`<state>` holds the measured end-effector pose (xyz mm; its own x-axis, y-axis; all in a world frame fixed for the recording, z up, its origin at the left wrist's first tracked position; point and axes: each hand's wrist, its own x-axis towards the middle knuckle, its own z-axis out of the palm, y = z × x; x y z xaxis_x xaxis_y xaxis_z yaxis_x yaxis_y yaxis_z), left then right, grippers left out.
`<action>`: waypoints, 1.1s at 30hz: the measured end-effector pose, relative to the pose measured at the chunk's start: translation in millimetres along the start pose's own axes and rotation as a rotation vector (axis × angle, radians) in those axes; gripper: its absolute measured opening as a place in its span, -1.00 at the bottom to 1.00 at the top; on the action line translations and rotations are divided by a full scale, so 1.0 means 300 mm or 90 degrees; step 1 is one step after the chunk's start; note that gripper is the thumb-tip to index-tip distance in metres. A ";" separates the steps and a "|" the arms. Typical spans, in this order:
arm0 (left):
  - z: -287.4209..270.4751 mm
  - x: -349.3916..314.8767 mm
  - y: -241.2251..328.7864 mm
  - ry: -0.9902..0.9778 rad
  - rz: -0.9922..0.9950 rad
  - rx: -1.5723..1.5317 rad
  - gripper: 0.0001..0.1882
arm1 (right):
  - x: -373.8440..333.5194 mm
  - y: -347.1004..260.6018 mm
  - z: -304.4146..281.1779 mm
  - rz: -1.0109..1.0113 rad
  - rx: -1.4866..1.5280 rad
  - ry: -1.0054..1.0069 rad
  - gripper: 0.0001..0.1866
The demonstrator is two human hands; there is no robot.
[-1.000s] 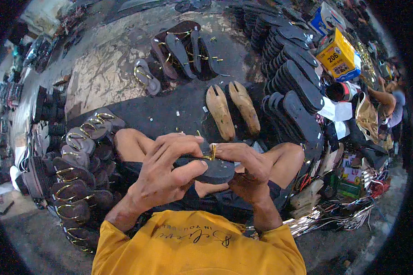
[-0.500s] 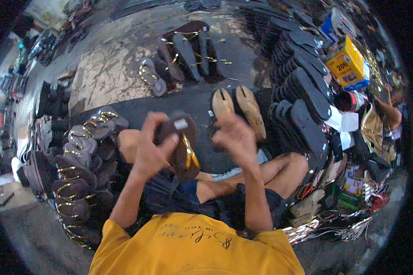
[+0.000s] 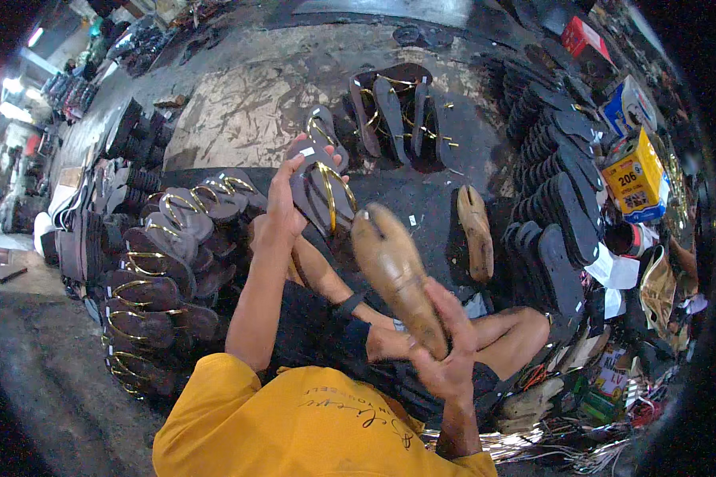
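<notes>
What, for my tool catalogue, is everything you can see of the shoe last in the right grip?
The shoe last is foot-shaped and looks like worn, light-brown wood, with a dark slot in its toe, a seam-like line across the middle and scuffs. It is held slantwise above the legs, toe toward the flip-flop; whether they touch is unclear. The right grip holds its heel end.

Yellow shirt [image 3: 286, 437], dark script lettering [image 3: 359, 416]; dark shorts [image 3: 314, 338]
</notes>
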<state>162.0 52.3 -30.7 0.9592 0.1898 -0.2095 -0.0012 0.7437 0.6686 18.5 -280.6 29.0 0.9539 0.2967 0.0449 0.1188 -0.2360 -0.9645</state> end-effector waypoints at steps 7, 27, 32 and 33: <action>0.209 -0.222 -0.113 -0.123 -0.092 0.061 -0.36 | -0.029 -0.034 0.169 0.159 0.289 0.094 -0.21; 0.165 -0.769 -0.082 0.126 -0.489 0.003 -0.25 | -0.106 0.137 0.152 0.238 0.077 -0.132 -0.45; 0.163 -0.864 -0.086 0.118 -0.488 -0.012 -0.28 | -0.199 0.010 0.149 0.388 0.320 -0.105 -0.57; 0.162 -0.875 -0.093 0.129 -0.483 -0.001 -0.27 | -0.203 0.009 0.149 0.395 0.313 -0.114 -0.56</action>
<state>-76.0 -49.5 40.5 0.6276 -0.2584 -0.7344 0.6336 0.7177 0.2890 -51.6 -257.8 12.0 0.7428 0.3979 -0.5385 -0.5921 0.0147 -0.8058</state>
